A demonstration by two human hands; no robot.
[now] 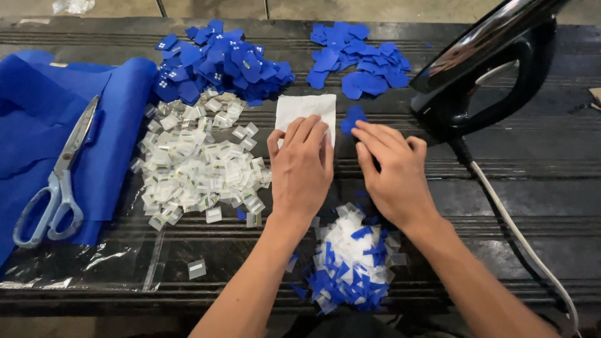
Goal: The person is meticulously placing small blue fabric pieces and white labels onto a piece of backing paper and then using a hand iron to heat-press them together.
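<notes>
Probably small white labels (197,169), heaped.

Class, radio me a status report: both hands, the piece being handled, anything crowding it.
Left hand flat on white cloth square. Right hand fingertips on small blue patch. Black iron close on the right.
</notes>
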